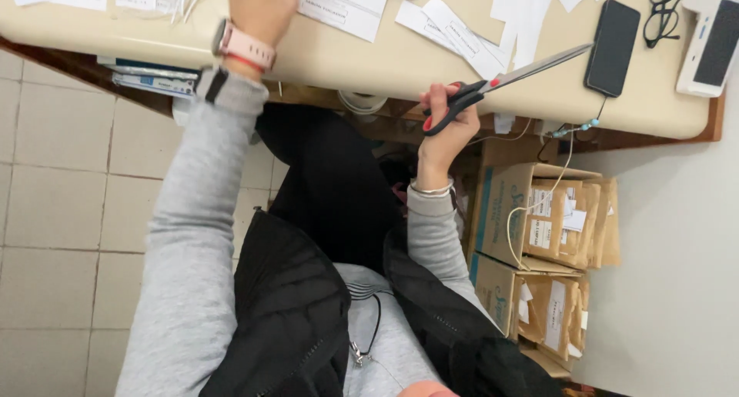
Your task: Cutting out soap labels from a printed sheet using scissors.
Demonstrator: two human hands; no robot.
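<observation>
My right hand (443, 124) grips a pair of scissors (500, 80) by its black and red handles, the long metal blades pointing right over the beige desk (400, 66). My left hand (262, 5) reaches up over the desk toward cut paper slips (342, 5); its fingers are out of frame at the top edge. A pink watch (245, 47) sits on that wrist. Both arms wear grey sleeves.
More white paper strips (462, 35) lie on the desk beside a black phone (612, 47), glasses (666, 12) and a white device (712, 43). Two open cardboard boxes (539, 220) of brown envelopes stand under the desk at right. Tiled floor at left.
</observation>
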